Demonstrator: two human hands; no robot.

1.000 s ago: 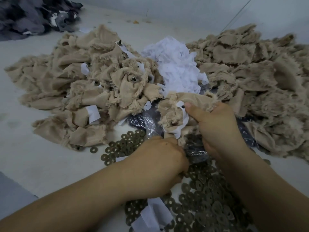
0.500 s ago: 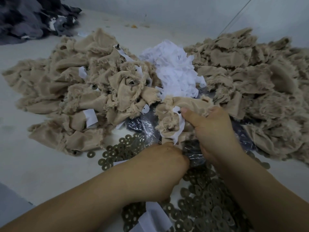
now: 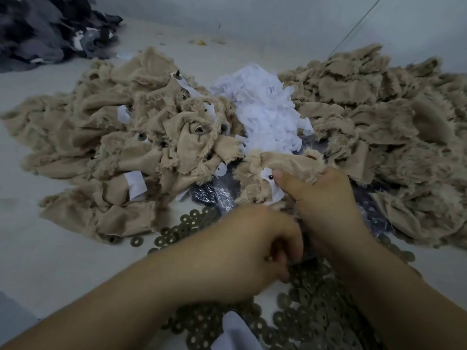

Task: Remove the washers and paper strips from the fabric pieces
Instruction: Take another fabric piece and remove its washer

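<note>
My right hand [image 3: 326, 203] grips a bundled tan fabric piece [image 3: 285, 164], its thumb pressed beside a white paper strip [image 3: 271, 183] with a dark hole. My left hand [image 3: 255, 251] is curled shut just below and left of the bundle, over the washers; what its fingers hold is hidden. Loose bronze washers [image 3: 310, 311] lie in a heap under both wrists. A tan pile with paper strips still on it [image 3: 136, 152] lies to the left.
A heap of white paper strips [image 3: 265, 109] sits in the middle at the back. A second tan fabric pile [image 3: 384, 122] fills the right. A dark plastic bag [image 3: 214, 195] shows under the bundle. Dark grey fabric [image 3: 45, 29] lies far left.
My left hand has drawn back toward me, away from the bundle and down over the washers. My right hand keeps its grip on the fabric piece.
</note>
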